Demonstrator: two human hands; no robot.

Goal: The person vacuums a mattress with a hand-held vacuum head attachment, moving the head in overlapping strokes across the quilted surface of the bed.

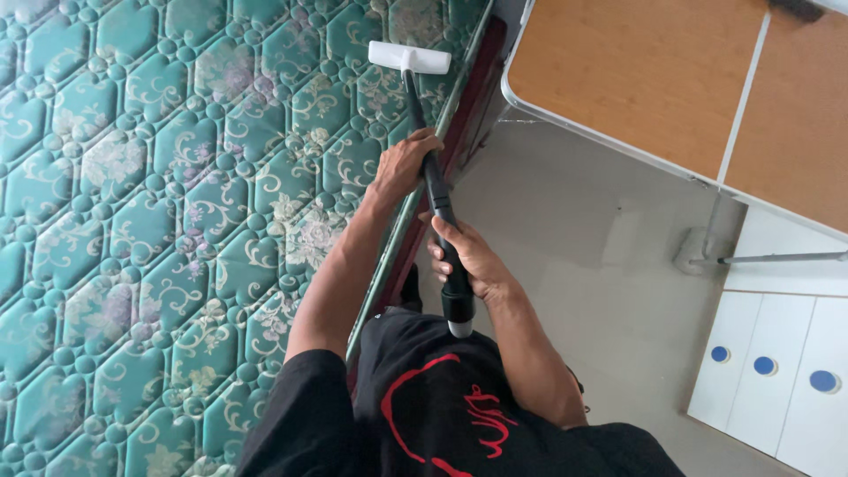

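Black vacuum wand (437,190) sits clenched in both my hands, left hand (405,163) farther, right hand (473,261) nearer, its white nozzle (409,58) on the green quilted mattress (132,221).

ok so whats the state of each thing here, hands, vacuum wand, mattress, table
left hand: gripping the wand partway up
right hand: gripping the wand near its lower end
vacuum wand: slanted, white nozzle flat on the mattress
mattress: bare, no sheet
folding table: unfolded, standing

no packages, labels, signs or screens visible, seemingly
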